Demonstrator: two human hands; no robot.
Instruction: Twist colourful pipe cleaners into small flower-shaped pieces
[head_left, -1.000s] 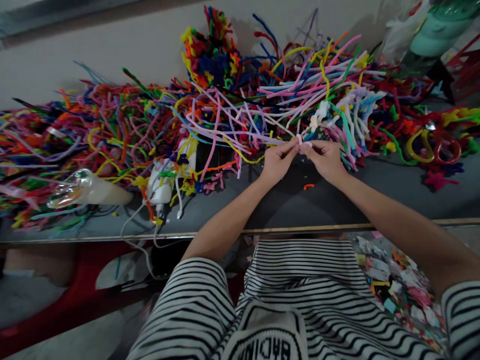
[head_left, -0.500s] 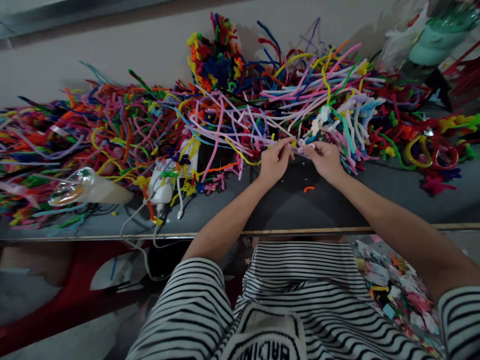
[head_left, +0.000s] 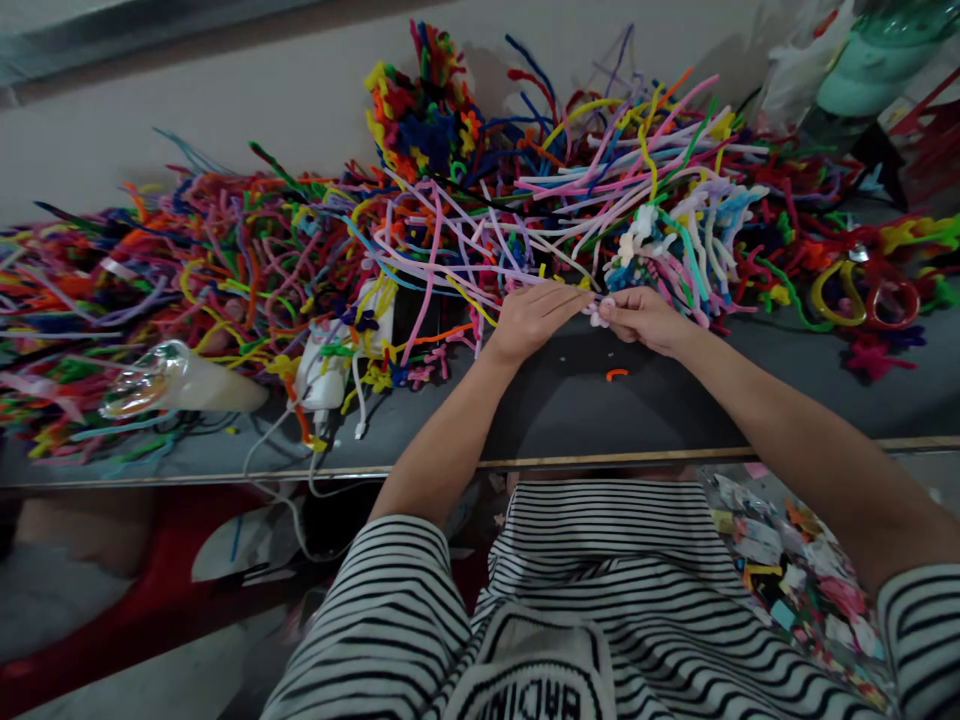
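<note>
Between my hands is a small pale pink looped flower, bent from fuzzy pipe cleaner. My right hand pinches its right side between thumb and fingers. My left hand is closed at its left side, fingers laid together and pointing right; their tips meet the pipe cleaner, and the thumb is mostly hidden. Just behind lies a bunch of finished-looking pipe-cleaner pieces in white, lilac, teal and pink. Loose lilac and pink pipe cleaners spread behind my left hand.
A long heap of coloured pipe cleaners lines the wall. To the right lie scissors with yellow and red handles. A white power strip with cables and a plastic cup are at the left. An orange scrap lies near the table edge.
My left hand has turned flatter, its fingers now stretched together toward the flower. Both hands have come slightly nearer to me, and the pink loops show more plainly.
</note>
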